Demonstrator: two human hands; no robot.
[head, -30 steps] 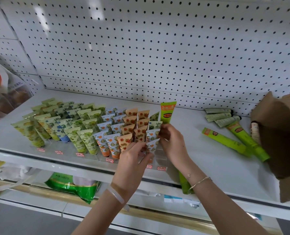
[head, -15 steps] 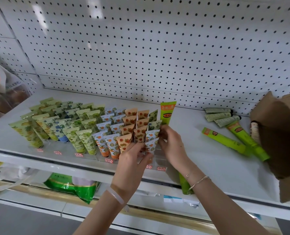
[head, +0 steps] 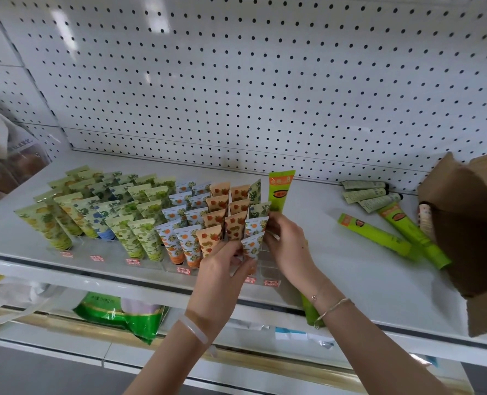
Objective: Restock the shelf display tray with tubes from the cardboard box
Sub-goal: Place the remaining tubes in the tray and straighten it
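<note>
The clear display tray [head: 268, 269] stands on the white shelf, packed with rows of small upright patterned tubes [head: 139, 206]. My left hand [head: 222, 269] grips the lower part of the front white-and-orange tube [head: 252, 246] in the tray's rightmost column. From the right, my right hand [head: 289, 246] pinches that tube's upper edge, its fingers also touching the tube behind. A tall bright green tube [head: 280, 189] stands behind my right hand, its lower end hidden. The open cardboard box [head: 470, 223] lies at the far right.
Two long green tubes [head: 374, 234] and three pale tubes [head: 364, 193] lie loose on the shelf [head: 350, 280] between tray and box. A pegboard wall [head: 265, 81] backs the shelf. Packaged goods [head: 0, 155] hang at the left; a green bag [head: 117, 315] sits on the shelf below.
Almost nothing: both hands stay at the front tube of the right column, with only slight finger shifts.
</note>
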